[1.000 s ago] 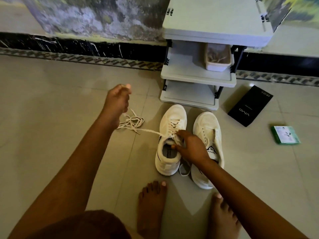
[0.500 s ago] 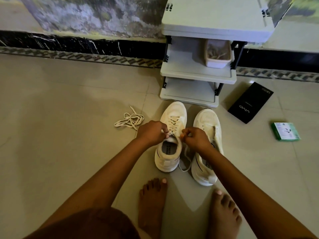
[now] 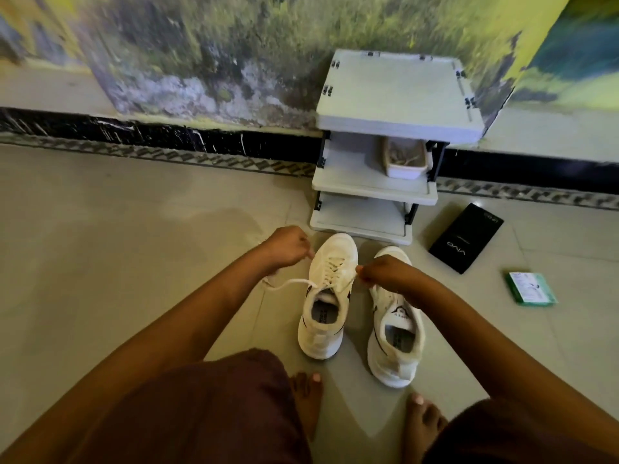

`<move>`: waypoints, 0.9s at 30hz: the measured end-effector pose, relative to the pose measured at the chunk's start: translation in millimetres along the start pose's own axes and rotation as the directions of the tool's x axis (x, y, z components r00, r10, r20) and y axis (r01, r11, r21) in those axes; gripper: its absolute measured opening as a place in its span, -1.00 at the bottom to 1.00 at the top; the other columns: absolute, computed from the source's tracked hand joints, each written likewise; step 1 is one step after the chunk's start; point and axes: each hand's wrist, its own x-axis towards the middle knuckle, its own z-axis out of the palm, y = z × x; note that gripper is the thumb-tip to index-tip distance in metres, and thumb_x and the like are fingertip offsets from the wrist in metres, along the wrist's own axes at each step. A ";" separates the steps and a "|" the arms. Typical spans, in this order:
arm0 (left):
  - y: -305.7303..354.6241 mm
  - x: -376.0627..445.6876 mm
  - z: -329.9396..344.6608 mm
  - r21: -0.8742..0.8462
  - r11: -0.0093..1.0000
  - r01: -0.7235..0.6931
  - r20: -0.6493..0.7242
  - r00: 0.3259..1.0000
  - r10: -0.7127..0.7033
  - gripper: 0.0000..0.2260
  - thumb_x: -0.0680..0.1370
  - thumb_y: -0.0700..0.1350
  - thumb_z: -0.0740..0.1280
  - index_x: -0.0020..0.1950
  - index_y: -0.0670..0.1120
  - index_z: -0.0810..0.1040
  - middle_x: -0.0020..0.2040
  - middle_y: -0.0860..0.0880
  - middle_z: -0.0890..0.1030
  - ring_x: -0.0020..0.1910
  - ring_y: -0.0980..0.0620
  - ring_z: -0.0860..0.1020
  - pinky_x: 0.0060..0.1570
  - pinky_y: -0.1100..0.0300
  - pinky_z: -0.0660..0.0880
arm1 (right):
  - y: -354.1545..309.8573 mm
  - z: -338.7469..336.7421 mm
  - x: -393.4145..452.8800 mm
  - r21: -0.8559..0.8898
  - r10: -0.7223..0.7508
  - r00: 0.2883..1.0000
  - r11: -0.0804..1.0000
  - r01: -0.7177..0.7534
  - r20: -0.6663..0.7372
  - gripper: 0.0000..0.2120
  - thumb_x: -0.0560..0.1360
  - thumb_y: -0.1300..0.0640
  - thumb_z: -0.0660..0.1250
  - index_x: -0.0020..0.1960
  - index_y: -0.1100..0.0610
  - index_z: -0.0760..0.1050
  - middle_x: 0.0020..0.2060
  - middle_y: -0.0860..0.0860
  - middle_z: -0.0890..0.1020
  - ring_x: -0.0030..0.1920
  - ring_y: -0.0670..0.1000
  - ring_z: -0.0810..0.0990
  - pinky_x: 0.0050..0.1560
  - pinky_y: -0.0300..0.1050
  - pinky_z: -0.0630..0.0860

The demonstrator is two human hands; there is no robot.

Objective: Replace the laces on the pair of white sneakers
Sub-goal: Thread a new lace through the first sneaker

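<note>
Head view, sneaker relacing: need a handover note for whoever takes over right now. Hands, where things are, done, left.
Left hand: pinches one lace end, pulled out to the left of the left sneaker.
Right hand: pinches the other end at that sneaker's right eyelets.
Things: both sneakers stand side by side on the floor before the grey shelf unit; the right sneaker is partly hidden by the right hand.
Done: left sneaker appears laced up the eyelets.
Left: probably tighten and tie this one. The right sneaker's lacing cannot be judged, so check it.
</note>
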 end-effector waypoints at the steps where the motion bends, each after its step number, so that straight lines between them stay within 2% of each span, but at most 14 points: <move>1: 6.2 -1.2 -7.4 -0.040 0.999 -0.017 0.003 1.000 0.017 -0.76 0.57 -0.30 0.14 -0.03 -0.23 0.61 -0.10 -0.12 0.60 -0.13 0.00 0.53 -0.18 0.23 0.44 | -5.0 -6.9 -5.3 0.022 -0.031 0.999 0.999 0.031 -0.013 -0.74 0.56 0.16 0.22 -0.31 0.11 0.46 -0.22 0.00 0.51 -0.14 -0.03 0.44 0.04 -0.16 0.34; 3: 22.0 -4.6 -25.9 -0.136 0.987 -0.081 -0.053 0.996 0.074 -0.76 0.57 -0.35 0.11 -0.03 -0.22 0.57 -0.20 -0.11 0.58 -0.29 0.07 0.50 -0.37 0.38 0.43 | -19.9 -22.6 -16.5 0.074 -0.104 0.994 0.992 0.105 -0.028 -0.78 0.56 0.19 0.22 -0.27 0.08 0.46 -0.19 -0.06 0.49 -0.14 -0.09 0.42 0.03 -0.18 0.32; 5: 38.7 -8.1 -44.7 -0.225 0.963 -0.151 -0.143 0.982 0.120 -0.80 0.57 -0.37 0.12 -0.01 -0.25 0.54 -0.17 -0.17 0.60 -0.30 0.08 0.54 -0.42 0.46 0.43 | -36.0 -35.4 -27.0 0.152 -0.163 0.986 0.974 0.168 -0.041 -0.78 0.57 0.18 0.20 -0.24 0.09 0.48 -0.21 -0.12 0.49 -0.17 -0.14 0.42 -0.10 -0.25 0.34; 7: 56.7 -13.6 -61.9 -0.281 0.933 -0.224 -0.203 0.964 0.170 -0.86 0.57 -0.35 0.17 -0.01 -0.26 0.53 -0.11 -0.21 0.61 -0.26 0.06 0.57 -0.35 0.48 0.47 | -53.0 -46.5 -33.3 0.248 -0.184 0.979 0.948 0.201 -0.089 -0.72 0.60 0.12 0.17 -0.27 0.09 0.46 -0.18 -0.07 0.59 -0.15 -0.09 0.47 -0.15 -0.27 0.36; 9: 73.5 -18.2 -75.7 -0.312 0.909 -0.275 -0.219 0.952 0.213 -0.90 0.57 -0.35 0.23 -0.04 -0.26 0.54 -0.09 -0.21 0.60 -0.21 0.03 0.59 -0.22 0.41 0.51 | -69.0 -56.4 -34.8 0.349 -0.185 0.975 0.912 0.217 -0.125 -0.69 0.62 0.06 0.14 -0.28 0.08 0.43 -0.18 -0.05 0.66 -0.09 -0.07 0.53 -0.04 -0.18 0.37; 12: 92.4 -23.5 -92.2 -0.238 0.934 -0.268 -0.202 0.954 0.222 -0.91 0.52 -0.28 0.34 -0.04 -0.21 0.63 -0.05 -0.16 0.65 -0.07 0.02 0.58 -0.06 0.26 0.51 | -91.1 -68.6 -39.7 0.487 -0.258 0.943 0.809 0.330 -0.211 -0.69 0.61 0.05 0.15 -0.28 0.10 0.43 -0.32 -0.04 0.68 -0.13 -0.07 0.61 0.01 -0.16 0.43; 16: 101.4 -27.8 -92.7 -0.208 0.963 -0.170 -0.145 0.979 0.141 -0.93 0.53 -0.23 0.36 -0.06 -0.16 0.64 -0.11 -0.12 0.63 -0.19 0.05 0.55 -0.19 0.26 0.49 | -97.5 -64.7 -46.7 0.445 -0.357 0.899 0.782 0.437 -0.255 -0.72 0.58 0.10 0.22 -0.26 0.17 0.49 -0.29 0.07 0.63 -0.28 -0.11 0.61 -0.22 -0.34 0.55; 20: 100.8 -30.5 -88.7 -0.272 0.948 -0.165 -0.228 0.968 0.103 -0.94 0.51 -0.25 0.37 -0.11 -0.15 0.63 -0.12 -0.10 0.64 -0.16 0.03 0.60 -0.14 0.22 0.56 | -90.8 -60.9 -49.0 0.400 -0.403 0.867 0.772 0.494 -0.294 -0.87 0.53 0.22 0.29 -0.19 0.17 0.52 -0.26 0.07 0.62 -0.23 -0.07 0.60 -0.15 -0.29 0.57; 24: 91.5 -33.3 -80.9 -0.365 0.903 -0.225 -0.296 0.948 0.116 -0.94 0.51 -0.26 0.36 -0.10 -0.15 0.62 -0.15 -0.09 0.64 -0.27 0.09 0.59 -0.31 0.36 0.53 | -84.8 -50.7 -48.6 0.419 -0.364 0.806 0.712 0.563 -0.466 -0.87 0.48 0.34 0.34 -0.06 0.13 0.50 -0.21 0.16 0.64 -0.17 0.04 0.62 -0.03 -0.12 0.55; 27: 88.7 -35.1 -83.2 -0.410 0.871 -0.271 -0.332 0.934 0.134 -0.97 0.50 -0.25 0.39 -0.09 -0.15 0.62 -0.15 -0.10 0.64 -0.28 0.12 0.58 -0.30 0.37 0.52 | -84.3 -46.0 -47.4 0.447 -0.342 0.767 0.656 0.608 -0.543 -0.86 0.46 0.34 0.35 0.01 0.23 0.54 -0.23 0.13 0.65 -0.19 0.00 0.62 -0.10 -0.24 0.57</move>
